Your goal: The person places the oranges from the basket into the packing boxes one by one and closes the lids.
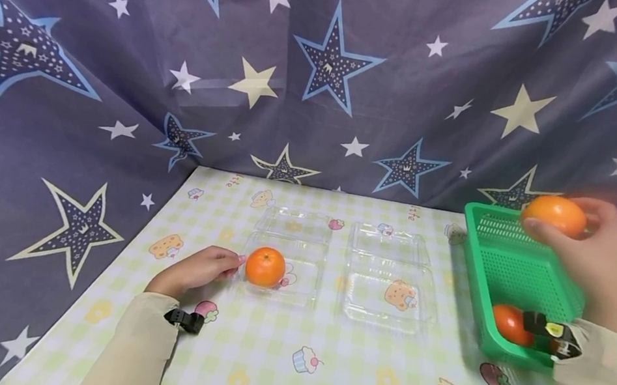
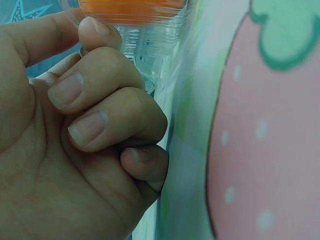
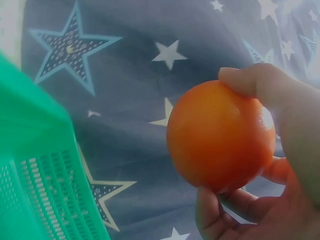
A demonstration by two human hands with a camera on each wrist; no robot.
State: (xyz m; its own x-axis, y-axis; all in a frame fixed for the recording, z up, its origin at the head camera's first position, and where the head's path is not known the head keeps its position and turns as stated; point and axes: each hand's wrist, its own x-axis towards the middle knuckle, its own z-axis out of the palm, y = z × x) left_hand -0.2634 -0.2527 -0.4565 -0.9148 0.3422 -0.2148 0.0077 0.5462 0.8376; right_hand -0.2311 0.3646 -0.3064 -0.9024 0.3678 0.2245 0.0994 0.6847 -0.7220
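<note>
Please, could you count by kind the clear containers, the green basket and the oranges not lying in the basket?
Clear containers: 2
Green basket: 1
Oranges (one in the left container, one in the right hand): 2
Total: 5

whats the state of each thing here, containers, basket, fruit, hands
left container: open, lid laid back, one orange inside
right container: open, lid laid back
orange in left container: whole, unpeeled
held orange: whole, off the table
green basket: upright, open-topped, fruit inside
basket fruit: partly hidden by the right wrist's camera
left hand: pinches the left container's edge
right hand: grips the held orange
</note>
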